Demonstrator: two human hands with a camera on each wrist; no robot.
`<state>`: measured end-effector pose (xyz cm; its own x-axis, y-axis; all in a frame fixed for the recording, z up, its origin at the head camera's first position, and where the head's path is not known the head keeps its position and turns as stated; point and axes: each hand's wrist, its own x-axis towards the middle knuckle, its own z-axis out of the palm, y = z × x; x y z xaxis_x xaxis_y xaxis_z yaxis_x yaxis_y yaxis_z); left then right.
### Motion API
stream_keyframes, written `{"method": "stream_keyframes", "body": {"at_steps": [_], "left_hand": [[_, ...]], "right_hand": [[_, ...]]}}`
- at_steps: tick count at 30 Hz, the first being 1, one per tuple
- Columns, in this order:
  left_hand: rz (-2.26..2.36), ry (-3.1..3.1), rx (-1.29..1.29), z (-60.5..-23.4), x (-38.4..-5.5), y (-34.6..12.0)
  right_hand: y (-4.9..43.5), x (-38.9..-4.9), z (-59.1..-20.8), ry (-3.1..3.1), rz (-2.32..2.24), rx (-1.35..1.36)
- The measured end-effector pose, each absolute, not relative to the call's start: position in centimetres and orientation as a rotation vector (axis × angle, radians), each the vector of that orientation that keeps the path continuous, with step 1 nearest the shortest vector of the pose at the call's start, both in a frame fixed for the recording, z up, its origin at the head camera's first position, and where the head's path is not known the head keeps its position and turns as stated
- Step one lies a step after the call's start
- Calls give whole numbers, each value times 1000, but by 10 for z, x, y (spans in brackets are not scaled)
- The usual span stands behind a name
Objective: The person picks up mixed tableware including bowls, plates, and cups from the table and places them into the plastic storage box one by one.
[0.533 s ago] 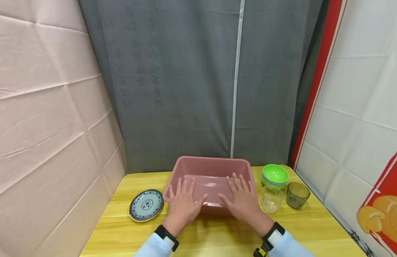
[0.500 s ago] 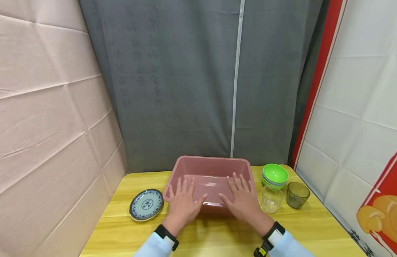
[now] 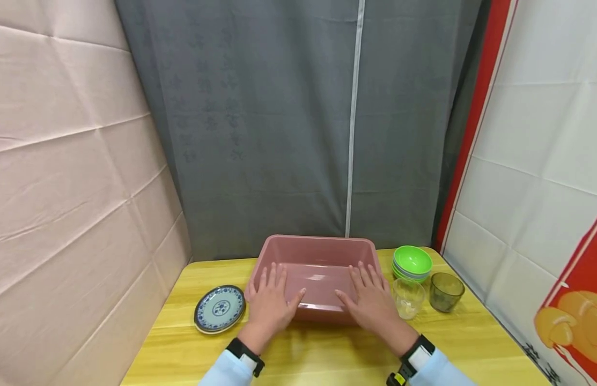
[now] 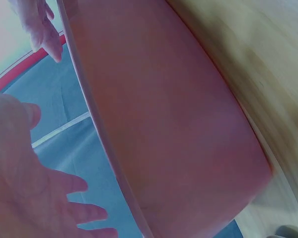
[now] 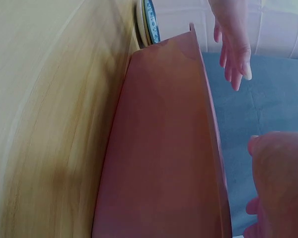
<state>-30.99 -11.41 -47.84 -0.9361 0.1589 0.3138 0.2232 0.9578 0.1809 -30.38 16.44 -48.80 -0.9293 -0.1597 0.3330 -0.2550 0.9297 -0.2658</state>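
A pink plastic basin (image 3: 322, 245) stands on the wooden table, with nothing seen inside it. Over its near left part my left hand (image 3: 269, 305) is held palm down, fingers straight and spread. My right hand (image 3: 373, 303) hovers likewise over the near right part. Both wrist views show a gap between the hands and the basin's rim, so neither touches it. In the left wrist view the left hand (image 4: 25, 183) is above the basin's outer wall (image 4: 164, 114). The right wrist view shows the right hand (image 5: 283, 178) beside the rim.
Left of the basin lies a small stack of blue-patterned plates (image 3: 220, 309). To its right are stacked bowls, a green one (image 3: 412, 260) on top, a clear glass (image 3: 408, 300) and a smoky tinted glass (image 3: 446, 292). A grey curtain (image 3: 279, 134) hangs behind the table (image 3: 322, 359).
My hands have drawn slightly apart, the left one a little to the left and the right one a little to the right. The basin and dishes keep their places.
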Motion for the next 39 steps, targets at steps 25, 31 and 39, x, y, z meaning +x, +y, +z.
{"method": "stream_keyframes", "body": {"at_steps": [25, 31, 39], "left_hand": [[-905, -2719, 103, -488, -396, -204], [-1283, -2711, 162, -493, -408, -210], [-1489, -2669, 222, -500, -416, -212]], "right_hand": [[214, -353, -475, -2890, 856, -70], [222, -363, -474, -2922, 1161, -206], [230, -377, -477, -2940, 1171, -219]]}}
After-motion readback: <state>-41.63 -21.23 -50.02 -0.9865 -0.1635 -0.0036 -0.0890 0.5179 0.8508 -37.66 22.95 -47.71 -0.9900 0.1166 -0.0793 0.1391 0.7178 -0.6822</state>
